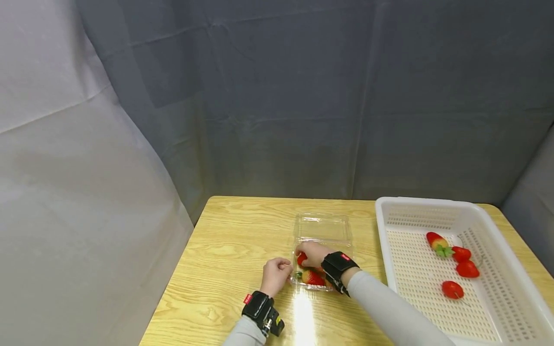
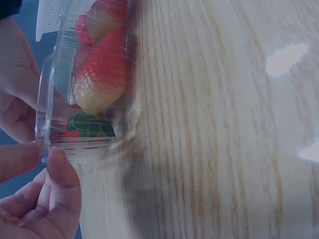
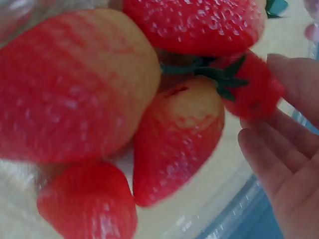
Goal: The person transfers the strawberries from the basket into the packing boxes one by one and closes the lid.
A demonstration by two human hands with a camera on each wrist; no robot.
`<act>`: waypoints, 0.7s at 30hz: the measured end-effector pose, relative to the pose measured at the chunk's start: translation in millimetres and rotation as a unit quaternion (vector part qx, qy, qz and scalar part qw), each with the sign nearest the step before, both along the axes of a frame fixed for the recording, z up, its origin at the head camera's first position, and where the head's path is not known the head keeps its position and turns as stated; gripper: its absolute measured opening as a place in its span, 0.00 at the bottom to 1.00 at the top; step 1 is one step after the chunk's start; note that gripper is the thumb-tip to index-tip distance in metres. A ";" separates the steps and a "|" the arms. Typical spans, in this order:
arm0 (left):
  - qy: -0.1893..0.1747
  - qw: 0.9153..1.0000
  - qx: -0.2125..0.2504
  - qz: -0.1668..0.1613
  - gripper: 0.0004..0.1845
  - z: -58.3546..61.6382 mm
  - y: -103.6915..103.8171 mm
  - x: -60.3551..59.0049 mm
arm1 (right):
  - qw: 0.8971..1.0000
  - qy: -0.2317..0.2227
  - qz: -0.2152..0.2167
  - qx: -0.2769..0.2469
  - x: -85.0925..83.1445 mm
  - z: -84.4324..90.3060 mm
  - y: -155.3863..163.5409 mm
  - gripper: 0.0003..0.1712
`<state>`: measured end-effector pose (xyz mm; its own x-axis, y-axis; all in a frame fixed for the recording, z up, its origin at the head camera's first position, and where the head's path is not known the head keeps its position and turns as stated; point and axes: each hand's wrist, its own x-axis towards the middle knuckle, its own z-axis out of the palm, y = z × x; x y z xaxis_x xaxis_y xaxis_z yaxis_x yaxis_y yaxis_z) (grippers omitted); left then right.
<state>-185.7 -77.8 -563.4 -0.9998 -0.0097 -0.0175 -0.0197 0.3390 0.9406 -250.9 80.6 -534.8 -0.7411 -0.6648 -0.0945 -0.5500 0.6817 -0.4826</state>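
A clear plastic clamshell box (image 1: 322, 246) lies with its lid raised at the back, with several strawberries (image 3: 70, 89) inside, red with pale yellowish shoulders. My left hand (image 1: 275, 276) is at the box's left front corner; its thumb and forefinger (image 2: 62, 167) pinch the rim there. Over the left part of the box reaches my right hand (image 1: 315, 253), thumb and fingers round a small red strawberry (image 3: 256, 92) inside the wall. Green leaves (image 3: 224, 77) overlap this strawberry in the right wrist view. Another strawberry (image 1: 312, 278) lies along the front wall.
A white slotted plastic basket (image 1: 391, 259) stands to the right of the box, near my right forearm. Several red fruits (image 1: 467, 269) lie in it, one with green leaves. The wood-grain table (image 1: 216, 254) meets a grey cloth backdrop (image 1: 281, 120) behind.
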 end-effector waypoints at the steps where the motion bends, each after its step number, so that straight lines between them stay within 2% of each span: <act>1: -0.001 1.000 0.001 0.000 0.05 0.1 0.0 0.0 | 1.000 -0.005 0.001 -0.001 -0.2 3.7 1.7 0.13; 4: -0.007 1.000 0.001 0.000 0.06 -0.2 0.2 0.3 | 1.000 -0.013 0.009 -0.022 -1.9 25.0 12.4 0.16; 6: -0.009 1.000 0.000 0.000 0.06 -0.1 0.3 0.9 | 0.999 -0.005 0.002 -0.048 -2.9 46.7 25.3 0.18; 8: -0.012 1.000 -0.002 0.001 0.06 -0.2 0.2 1.8 | 0.995 0.036 -0.014 -0.086 -2.9 71.1 42.1 0.20; 10: -0.012 1.000 -0.005 0.002 0.06 -0.1 0.2 2.8 | 0.988 0.092 -0.046 -0.117 -0.4 94.9 63.6 0.23; 12: -0.011 1.000 -0.006 0.003 0.06 0.6 0.2 3.7 | 0.977 0.144 -0.088 -0.130 4.6 115.5 88.6 0.26; 14: -0.011 1.000 -0.006 0.004 0.06 1.2 0.3 4.1 | 0.968 0.181 -0.126 -0.121 11.7 132.8 115.8 0.29; 16: -0.010 1.000 -0.006 0.002 0.06 1.7 0.4 4.3 | 0.963 0.194 -0.157 -0.103 20.2 143.3 144.4 0.31; 18: -0.009 1.000 -0.004 0.001 0.06 2.3 0.6 4.3 | 0.962 0.184 -0.186 -0.079 28.3 147.4 172.4 0.32; 21: -0.012 1.000 0.000 0.001 0.06 2.9 0.4 4.5 | 0.964 0.145 -0.219 -0.033 39.1 139.9 211.4 0.33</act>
<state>-181.2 -77.4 -560.5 -0.9991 -0.0112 -0.0414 -0.0428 0.3395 0.9396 -211.8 292.0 -395.0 -0.9410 -0.2792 0.1913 -0.3347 0.8519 -0.4027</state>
